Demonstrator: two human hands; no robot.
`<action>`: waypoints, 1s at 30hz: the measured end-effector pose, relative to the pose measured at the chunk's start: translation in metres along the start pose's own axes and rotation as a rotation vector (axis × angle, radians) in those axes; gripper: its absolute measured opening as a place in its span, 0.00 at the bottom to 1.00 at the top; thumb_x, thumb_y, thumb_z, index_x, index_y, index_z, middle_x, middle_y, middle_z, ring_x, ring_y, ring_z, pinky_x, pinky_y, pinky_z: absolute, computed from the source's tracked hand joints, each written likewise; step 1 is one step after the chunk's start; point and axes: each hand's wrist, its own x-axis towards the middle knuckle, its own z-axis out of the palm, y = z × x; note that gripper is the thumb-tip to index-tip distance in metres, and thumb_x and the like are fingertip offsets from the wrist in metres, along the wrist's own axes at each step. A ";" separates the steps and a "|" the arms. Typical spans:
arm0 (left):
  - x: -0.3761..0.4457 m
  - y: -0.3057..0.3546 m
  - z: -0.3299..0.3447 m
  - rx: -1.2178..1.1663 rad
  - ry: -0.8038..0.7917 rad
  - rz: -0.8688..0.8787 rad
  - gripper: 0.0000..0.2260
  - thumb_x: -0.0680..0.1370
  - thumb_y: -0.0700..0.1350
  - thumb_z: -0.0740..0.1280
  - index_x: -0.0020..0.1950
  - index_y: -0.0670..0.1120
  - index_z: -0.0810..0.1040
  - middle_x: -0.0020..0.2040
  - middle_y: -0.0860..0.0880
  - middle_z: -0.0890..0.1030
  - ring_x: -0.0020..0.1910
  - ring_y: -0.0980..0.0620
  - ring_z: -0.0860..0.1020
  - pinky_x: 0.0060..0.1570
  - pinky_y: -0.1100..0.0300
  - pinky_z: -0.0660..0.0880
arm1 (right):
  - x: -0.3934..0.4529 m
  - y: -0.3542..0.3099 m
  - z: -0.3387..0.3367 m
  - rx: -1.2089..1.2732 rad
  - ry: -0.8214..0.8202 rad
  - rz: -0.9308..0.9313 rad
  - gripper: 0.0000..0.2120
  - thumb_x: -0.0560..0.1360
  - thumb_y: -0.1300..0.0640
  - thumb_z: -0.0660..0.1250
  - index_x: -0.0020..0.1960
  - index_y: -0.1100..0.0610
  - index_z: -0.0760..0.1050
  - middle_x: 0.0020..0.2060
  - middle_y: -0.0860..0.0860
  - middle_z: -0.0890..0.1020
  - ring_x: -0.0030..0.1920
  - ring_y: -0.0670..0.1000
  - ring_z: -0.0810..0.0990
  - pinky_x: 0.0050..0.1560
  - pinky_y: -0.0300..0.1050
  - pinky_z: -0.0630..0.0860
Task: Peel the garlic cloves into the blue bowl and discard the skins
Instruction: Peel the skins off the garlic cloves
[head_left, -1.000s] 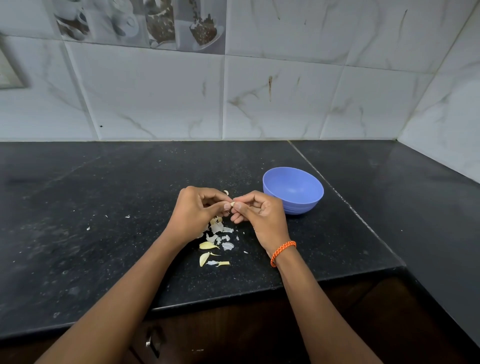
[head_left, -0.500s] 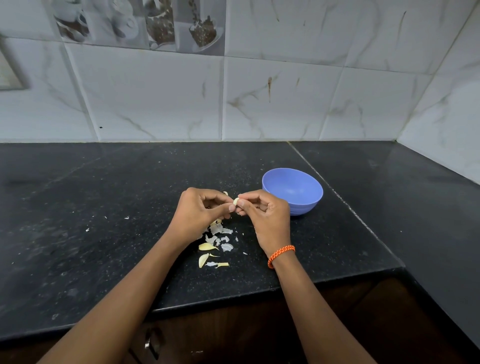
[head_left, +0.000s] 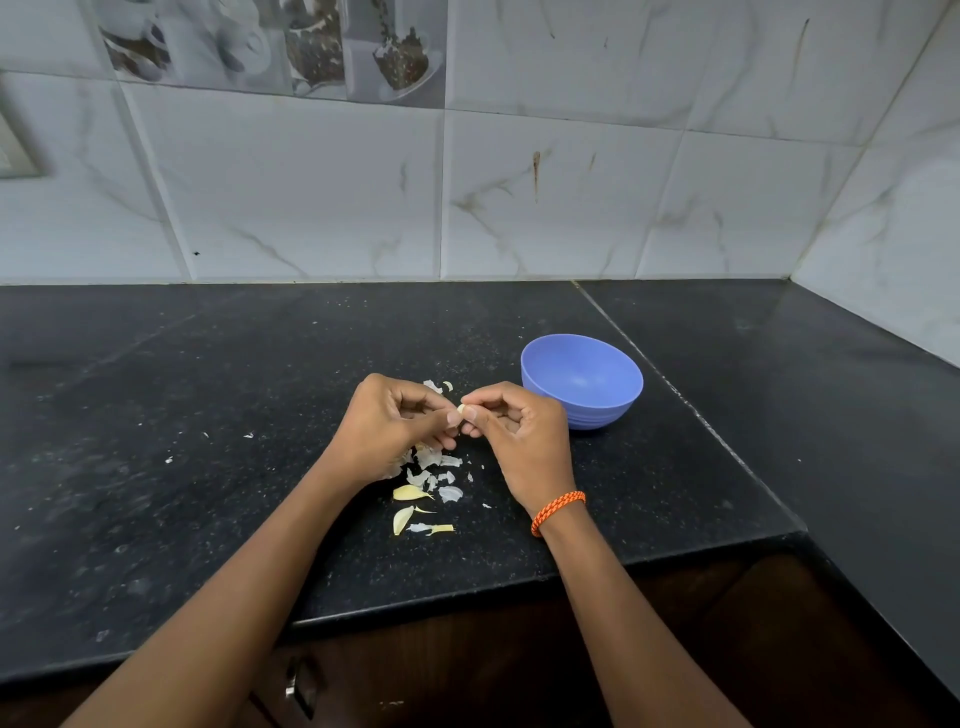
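both hands are meeting just above the dark table, a little in front of the blue bowl. the left hand and the right hand are pinching one small garlic clove between them, with the fingers of both curled in tight around it; only a pale sliver of the clove is showing between the fingertips. i cannot tell how much skin is clinging to it.

loose skins are lying in a scatter on the table under and just toward the body from the hands, with a few yellowish curved pieces among them; whether those are cloves or thick husk is unclear. an orange wristband is sitting on the right wrist.

the bowl is standing just to the right of the right hand, and what shows of its inside is looking bare.

judgement: the step in hand is stripping the skin off this clove, and the task is looking early, since nothing is showing in the bowl. the next move is calling for a fingernail pull to free the last skin, then a short carry to the right to drop the clove over the rim. the skins on the table are waiting to be gathered and discarded.
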 end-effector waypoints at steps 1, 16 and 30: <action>0.000 0.000 0.000 0.001 -0.003 -0.003 0.04 0.80 0.37 0.76 0.49 0.37 0.88 0.43 0.40 0.89 0.42 0.37 0.88 0.46 0.47 0.87 | 0.000 0.001 0.000 0.005 -0.007 0.005 0.03 0.78 0.66 0.76 0.50 0.61 0.86 0.41 0.50 0.88 0.41 0.51 0.87 0.46 0.42 0.85; 0.001 0.000 0.002 -0.050 0.013 -0.011 0.05 0.82 0.33 0.72 0.48 0.33 0.85 0.40 0.33 0.84 0.34 0.41 0.85 0.36 0.56 0.83 | 0.002 0.001 -0.003 0.241 -0.040 0.113 0.04 0.78 0.68 0.74 0.53 0.66 0.84 0.41 0.59 0.88 0.40 0.54 0.86 0.47 0.45 0.84; 0.002 -0.002 0.005 0.171 0.041 0.024 0.05 0.81 0.37 0.74 0.47 0.42 0.89 0.40 0.45 0.88 0.37 0.44 0.88 0.44 0.49 0.87 | 0.001 0.000 0.000 0.135 0.008 0.128 0.02 0.78 0.68 0.74 0.49 0.64 0.84 0.41 0.57 0.88 0.40 0.56 0.87 0.45 0.47 0.85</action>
